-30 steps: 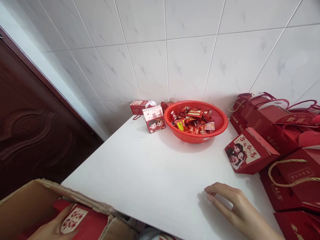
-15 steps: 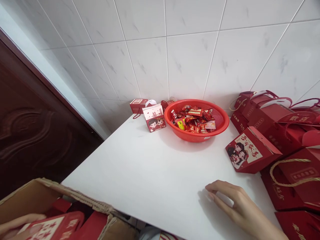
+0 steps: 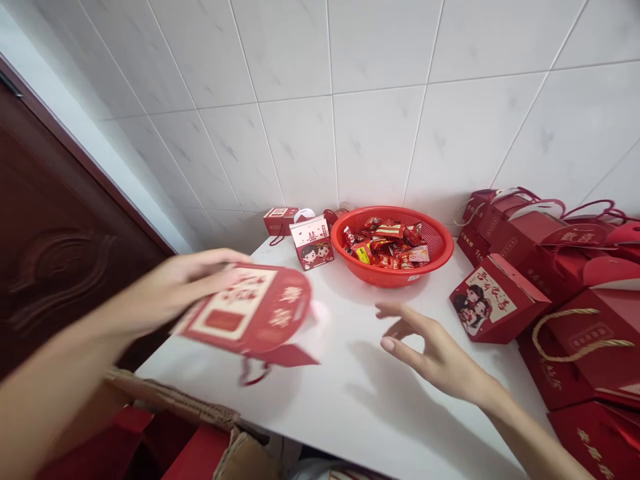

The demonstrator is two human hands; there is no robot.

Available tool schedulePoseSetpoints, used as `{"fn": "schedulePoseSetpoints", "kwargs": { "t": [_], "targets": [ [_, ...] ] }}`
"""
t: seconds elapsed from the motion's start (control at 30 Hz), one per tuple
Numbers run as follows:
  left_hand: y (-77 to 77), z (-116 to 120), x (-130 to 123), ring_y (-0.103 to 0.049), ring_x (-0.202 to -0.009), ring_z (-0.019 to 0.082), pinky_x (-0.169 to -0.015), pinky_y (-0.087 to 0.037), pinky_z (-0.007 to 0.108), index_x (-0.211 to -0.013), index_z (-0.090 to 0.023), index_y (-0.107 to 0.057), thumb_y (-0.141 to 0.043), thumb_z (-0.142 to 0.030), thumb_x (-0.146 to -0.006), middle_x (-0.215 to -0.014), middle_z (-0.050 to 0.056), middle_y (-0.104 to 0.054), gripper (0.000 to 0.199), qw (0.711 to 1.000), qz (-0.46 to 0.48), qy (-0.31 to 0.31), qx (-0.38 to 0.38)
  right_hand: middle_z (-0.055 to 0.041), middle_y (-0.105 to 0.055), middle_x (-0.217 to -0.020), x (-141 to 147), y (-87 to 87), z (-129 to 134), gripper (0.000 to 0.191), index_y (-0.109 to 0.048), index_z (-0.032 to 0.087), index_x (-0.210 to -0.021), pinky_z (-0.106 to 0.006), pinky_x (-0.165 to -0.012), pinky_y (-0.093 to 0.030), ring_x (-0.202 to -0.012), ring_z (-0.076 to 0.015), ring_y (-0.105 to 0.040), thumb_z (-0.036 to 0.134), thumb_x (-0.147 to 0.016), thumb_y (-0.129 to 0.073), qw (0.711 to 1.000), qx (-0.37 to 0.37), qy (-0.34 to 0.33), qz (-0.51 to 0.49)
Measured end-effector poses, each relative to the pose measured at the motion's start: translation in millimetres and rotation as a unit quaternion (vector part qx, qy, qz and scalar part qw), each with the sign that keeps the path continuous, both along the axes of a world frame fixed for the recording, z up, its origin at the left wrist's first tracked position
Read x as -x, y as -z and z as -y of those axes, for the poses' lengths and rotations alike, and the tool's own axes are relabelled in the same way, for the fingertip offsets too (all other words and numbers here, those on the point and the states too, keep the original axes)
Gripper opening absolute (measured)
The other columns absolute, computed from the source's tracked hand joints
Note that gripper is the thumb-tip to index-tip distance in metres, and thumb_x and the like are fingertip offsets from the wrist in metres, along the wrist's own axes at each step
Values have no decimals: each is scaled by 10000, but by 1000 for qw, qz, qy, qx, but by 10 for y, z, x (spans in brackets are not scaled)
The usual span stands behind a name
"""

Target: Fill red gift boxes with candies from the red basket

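My left hand grips a red gift box by its far side, holding it tilted above the white table. Gold lettering and a pale printed panel mark its face, and a dark red cord handle dangles underneath. The box is slightly blurred, its rounded flap pointing right. My right hand hovers over the table with its fingers apart, holding nothing. Beyond it stands a red plastic basket with wrapped candies inside.
A cardboard carton with more red boxes sits at the lower left, against the white table. Many red gift boxes crowd the right side. Two small boxes, one with a cartoon couple, stand left of the basket by the tiled wall.
My left hand has lifted the red gift box out of the carton and carried it rightward over the table. My right hand has risen and shifted left, its fingers spreading.
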State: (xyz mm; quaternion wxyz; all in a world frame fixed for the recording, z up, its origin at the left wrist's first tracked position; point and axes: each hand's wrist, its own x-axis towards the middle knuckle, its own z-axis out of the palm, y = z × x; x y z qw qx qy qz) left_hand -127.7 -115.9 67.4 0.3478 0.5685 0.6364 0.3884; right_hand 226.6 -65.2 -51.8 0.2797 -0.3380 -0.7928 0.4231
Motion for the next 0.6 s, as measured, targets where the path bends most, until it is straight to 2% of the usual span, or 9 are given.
{"fn": "schedulePoseSetpoints", "kwargs": {
  "t": [0.07,0.13,0.2,0.27,0.33,0.4,0.47,0.53,0.6],
  "targets": [
    [162,-277,-251,-701,-886,251,-713,-553,310,-1087,-191,-703,-769,-528,-761,-1031,74,-749,473,993,63,83,55,-139,-509,-1431,134,-61,-67,613,-396,249,-1432,-378,-892,-558,-1024,-199,-653,500,-914,-609,997,26,-9,-71],
    [392,-578,-534,-688,-986,274,-797,-545,338,-1090,-189,-695,-782,-561,-730,-1128,95,-731,525,980,144,114,73,-143,-479,-1453,221,-130,-120,624,-373,253,-1442,-372,-867,-573,-1036,-201,-646,522,-920,-584,989,55,-12,-134],
    [638,-837,-767,-674,-1020,294,-813,-529,356,-1113,-191,-688,-790,-576,-707,-1144,96,-724,568,968,191,139,86,-147,-511,-1411,259,-204,-165,589,-406,239,-1413,-363,-796,-590,-986,-202,-654,559,-932,-523,981,77,16,-177],
    [849,-1020,-912,-650,-1072,305,-836,-510,360,-1185,-211,-660,-791,-585,-701,-1167,80,-715,625,958,216,159,98,-149,-533,-1383,259,-278,-209,575,-461,218,-1358,-350,-707,-591,-923,-206,-661,584,-918,-507,978,87,75,-175],
    [992,-1124,-983,-636,-1094,312,-845,-498,367,-1230,-228,-633,-779,-629,-690,-1188,79,-701,688,951,224,180,118,-138,-568,-1346,241,-349,-254,545,-514,202,-1294,-346,-684,-569,-895,-214,-661,540,-872,-581,984,67,121,-116],
    [1056,-1158,-1009,-639,-1080,304,-845,-494,376,-1281,-258,-594,-743,-659,-715,-1177,72,-696,710,948,214,191,135,-112,-623,-1281,230,-420,-291,484,-549,194,-1249,-349,-752,-538,-942,-228,-653,400,-822,-647,991,18,129,-30],
    [1059,-1143,-1012,-652,-1040,287,-848,-494,386,-1332,-289,-553,-702,-660,-759,-1143,60,-699,699,951,192,197,141,-87,-670,-1202,246,-490,-308,452,-566,191,-1232,-340,-800,-495,-982,-233,-642,267,-792,-635,991,-28,122,56],
    [1035,-1105,-997,-656,-1027,281,-873,-498,400,-1334,-296,-561,-659,-678,-787,-1142,60,-699,674,953,166,212,136,-69,-698,-1121,296,-550,-307,408,-590,194,-1199,-315,-759,-458,-953,-227,-639,224,-793,-607,982,-48,129,131],
    [1020,-1069,-965,-635,-1094,287,-923,-496,406,-1276,-298,-616,-636,-702,-786,-1216,62,-680,635,953,143,233,128,-56,-712,-1010,371,-583,-302,297,-627,199,-1107,-284,-668,-404,-865,-218,-638,245,-815,-598,968,-58,135,201]
  ]
}}
